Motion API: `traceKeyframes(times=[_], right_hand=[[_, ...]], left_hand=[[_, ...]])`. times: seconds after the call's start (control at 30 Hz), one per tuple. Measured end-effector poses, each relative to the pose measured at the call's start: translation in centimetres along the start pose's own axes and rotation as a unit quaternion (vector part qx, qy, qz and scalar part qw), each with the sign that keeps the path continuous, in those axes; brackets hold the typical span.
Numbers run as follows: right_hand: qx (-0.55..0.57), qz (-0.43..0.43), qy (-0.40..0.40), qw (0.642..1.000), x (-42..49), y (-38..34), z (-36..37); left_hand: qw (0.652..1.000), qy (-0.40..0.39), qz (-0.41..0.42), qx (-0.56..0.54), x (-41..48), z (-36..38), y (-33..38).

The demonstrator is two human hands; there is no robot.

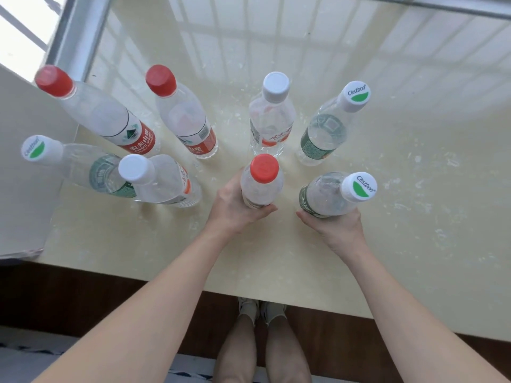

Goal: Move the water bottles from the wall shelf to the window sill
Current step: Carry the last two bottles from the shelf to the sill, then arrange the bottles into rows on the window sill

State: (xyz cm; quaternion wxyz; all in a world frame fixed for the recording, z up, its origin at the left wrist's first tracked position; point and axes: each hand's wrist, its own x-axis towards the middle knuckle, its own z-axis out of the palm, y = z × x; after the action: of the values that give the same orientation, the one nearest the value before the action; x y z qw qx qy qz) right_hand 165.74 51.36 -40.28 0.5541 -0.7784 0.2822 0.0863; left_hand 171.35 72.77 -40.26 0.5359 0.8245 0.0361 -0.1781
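8 water bottles at the window sill [414,217], all upright.

Left hand [235,205] is wrapped round the body of the orange-cap bottle [261,183], front centre of the group. Right hand [337,230] grips the lower body of the green-label bottle [329,193] with the white Cestbon cap, just to its right. The 2 held bottles are near each other, not touching. Can't tell whether their bases sit on the sill or hang just above it: the bottle bodies hide them.

The other 6 stand free. Back row, left to right:
- far-left red-cap bottle [96,111], near the window frame [74,34]
- 2nd red-cap bottle [182,114]
- back white-cap bottle [272,117]
- back Cestbon bottle [326,128]

Front left: left Cestbon bottle [83,167] by the side wall [27,189], with the front white-cap bottle [163,181] overlapping it from this angle. Contact unclear.

The sill is glossy cream stone and reflects the window bars. The person stands at its front edge, with bare legs [240,349] and light shoes [249,305] visible below.
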Motion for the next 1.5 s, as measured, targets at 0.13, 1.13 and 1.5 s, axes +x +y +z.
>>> traceKeyframes(times=[0.13,1.13,1.5], right_hand=[[-0.003,0.000,-0.015,1.000,0.1,0.2,-0.3],[-0.104,-0.045,-0.089,0.990,-12.9,-0.4,5.9],[-0.041,-0.171,-0.115,0.978,-7.8,-10.6,16.6]], left_hand=[[1.000,0.005,0.017,0.020,0.1,-0.1,-0.4],[0.980,0.072,-0.134,0.125,-13.9,-12.6,-4.4],[0.978,0.180,-0.040,0.097,-10.1,-22.5,-4.4]])
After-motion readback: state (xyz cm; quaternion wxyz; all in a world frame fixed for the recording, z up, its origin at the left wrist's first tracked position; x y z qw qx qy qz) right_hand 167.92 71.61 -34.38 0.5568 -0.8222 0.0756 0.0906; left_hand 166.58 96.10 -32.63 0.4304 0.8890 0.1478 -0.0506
